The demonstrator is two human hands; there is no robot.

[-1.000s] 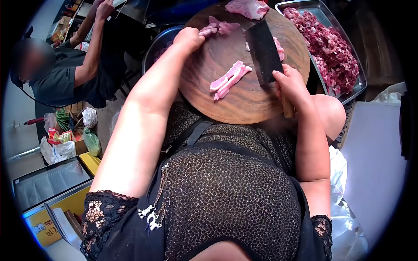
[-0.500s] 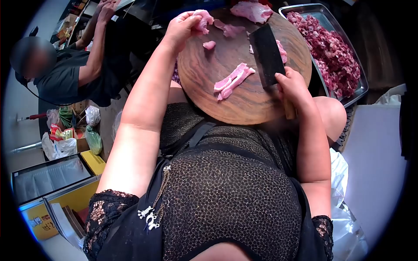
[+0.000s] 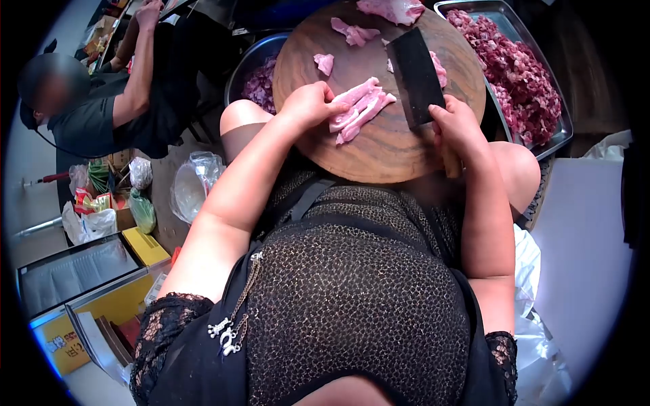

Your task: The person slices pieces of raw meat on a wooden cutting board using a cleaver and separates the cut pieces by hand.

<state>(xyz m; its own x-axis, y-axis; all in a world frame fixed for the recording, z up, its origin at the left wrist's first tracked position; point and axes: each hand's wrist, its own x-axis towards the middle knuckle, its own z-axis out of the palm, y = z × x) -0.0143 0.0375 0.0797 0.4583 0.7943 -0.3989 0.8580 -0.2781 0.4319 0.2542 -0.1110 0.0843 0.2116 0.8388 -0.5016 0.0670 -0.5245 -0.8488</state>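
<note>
On the round wooden board (image 3: 399, 152) lie pale pink meat strips (image 3: 362, 111), and my left hand (image 3: 310, 105) has its fingers on their left end. My right hand (image 3: 459, 128) grips the handle of a cleaver (image 3: 414, 78), whose broad dark blade points up and away over the board. Behind the blade a piece of meat is partly hidden. A small meat piece (image 3: 323, 63) and a longer one (image 3: 355, 32) rest on the upper left of the board, and a larger chunk (image 3: 393, 9) is at its far edge.
A metal tray (image 3: 567, 135) of chopped meat stands right of the board. On the left, a bowl (image 3: 233, 84) holds more chopped meat, partly under the board. Another person (image 3: 95, 108) is at the upper left. Plastic bags (image 3: 193, 186) and a glass-topped case (image 3: 78, 271) are at the left.
My left hand first lifted a meat piece at the board's upper left, then came down to the strips. A small piece now lies apart there. My right hand still holds the cleaver, nearly unmoved.
</note>
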